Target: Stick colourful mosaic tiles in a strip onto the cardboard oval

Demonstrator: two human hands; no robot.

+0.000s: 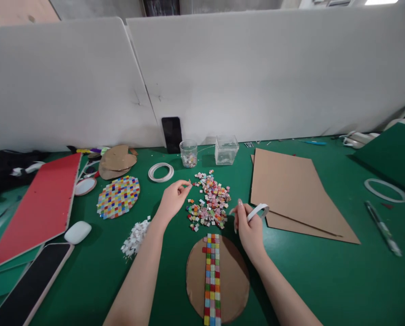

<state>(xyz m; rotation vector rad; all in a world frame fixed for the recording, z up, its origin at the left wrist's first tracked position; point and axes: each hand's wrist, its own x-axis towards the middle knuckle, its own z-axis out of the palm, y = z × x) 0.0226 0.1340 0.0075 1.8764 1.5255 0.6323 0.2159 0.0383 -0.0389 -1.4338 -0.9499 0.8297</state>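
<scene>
My left hand (173, 198) is at the left edge of a heap of small colored mosaic tiles (214, 199). Its thumb and forefinger are pinched together; whatever is between them is too small to make out. To the right of the heap, my right hand (250, 228) is closed with a narrow roll of white tape (261, 209) held in its fingers. Between my forearms lies a round cardboard disc (234, 280). A band of colored tiles (212, 276) runs down its middle, and one red tile sticks out on the band's left side.
A tile-covered disc (118, 197), white chips (134, 240) and a tape ring (160, 172) lie to the left. Behind the heap stand a plastic cup (188, 154), a clear box (226, 150) and a phone (172, 135). Cardboard sheets (287, 181) lie right.
</scene>
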